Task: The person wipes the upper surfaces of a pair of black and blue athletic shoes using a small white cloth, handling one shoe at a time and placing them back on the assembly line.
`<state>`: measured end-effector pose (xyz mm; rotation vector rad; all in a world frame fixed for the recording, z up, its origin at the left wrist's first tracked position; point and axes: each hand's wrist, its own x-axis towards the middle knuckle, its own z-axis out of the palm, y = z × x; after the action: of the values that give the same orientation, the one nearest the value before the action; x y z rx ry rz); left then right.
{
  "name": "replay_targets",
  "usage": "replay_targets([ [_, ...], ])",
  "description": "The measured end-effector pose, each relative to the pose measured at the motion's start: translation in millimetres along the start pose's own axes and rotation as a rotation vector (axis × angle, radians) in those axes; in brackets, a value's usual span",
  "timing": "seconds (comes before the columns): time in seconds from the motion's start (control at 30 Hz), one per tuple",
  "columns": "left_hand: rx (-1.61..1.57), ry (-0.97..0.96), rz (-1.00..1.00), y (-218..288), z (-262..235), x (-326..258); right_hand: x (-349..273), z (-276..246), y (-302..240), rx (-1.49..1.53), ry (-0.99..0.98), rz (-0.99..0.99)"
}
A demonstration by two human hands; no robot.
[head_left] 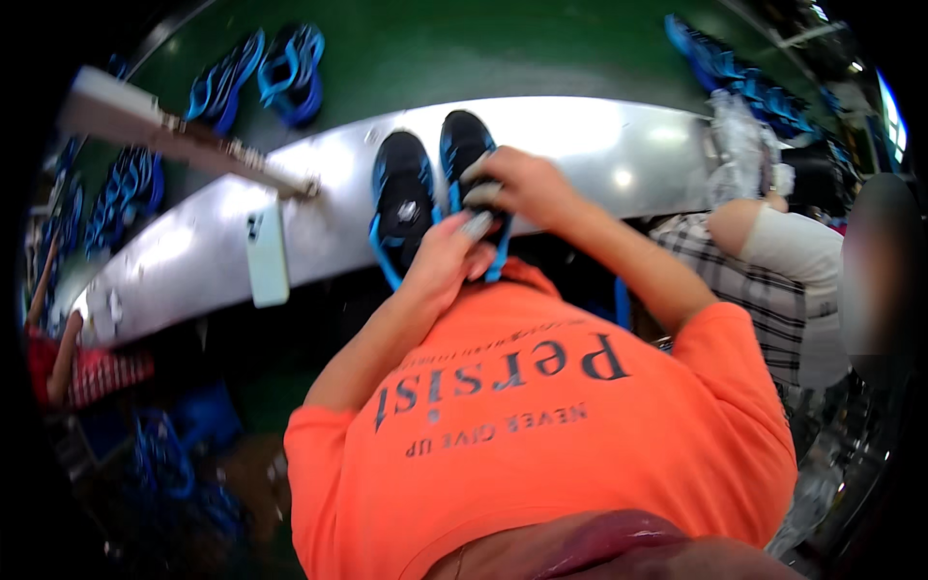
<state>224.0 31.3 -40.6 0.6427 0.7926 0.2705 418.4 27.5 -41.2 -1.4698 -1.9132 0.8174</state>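
Two black sneakers with blue trim lie side by side on the metal table edge, toes pointing away from me. The left sneaker (401, 179) stands untouched. At the right sneaker (464, 137) both my hands work near its opening. My left hand (449, 259) is closed at the heel end, with a pale covering on a fingertip. My right hand (530, 186) curls its covered fingertips over the lacing area from the right side. What exactly lies between the fingers is hidden by the hands.
A pale green phone (268, 256) lies on the metal table (570, 126), near a metal post (174, 130). Beyond, the green surface (416, 48) carries more sneakers (290, 72). Clear plastic wrap (737, 145) is at right, beside a person in a plaid garment (764, 290). Another person's arm (66, 358) shows far left.
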Motion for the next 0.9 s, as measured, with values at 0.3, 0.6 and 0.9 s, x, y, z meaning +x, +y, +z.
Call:
replay_targets([
  [0.3, -0.113, 0.103, 0.001, 4, 27, -7, 0, -12, -5, 0.0, -0.078, 0.069],
  [0.6, -0.175, 0.209, -0.017, 4, 37, -4, -1, -15, 1, 0.022, -0.079, 0.034],
  [0.9, -0.204, 0.208, -0.03, 1, 36, -3, 0, -18, 7, 0.084, -0.083, -0.015],
])
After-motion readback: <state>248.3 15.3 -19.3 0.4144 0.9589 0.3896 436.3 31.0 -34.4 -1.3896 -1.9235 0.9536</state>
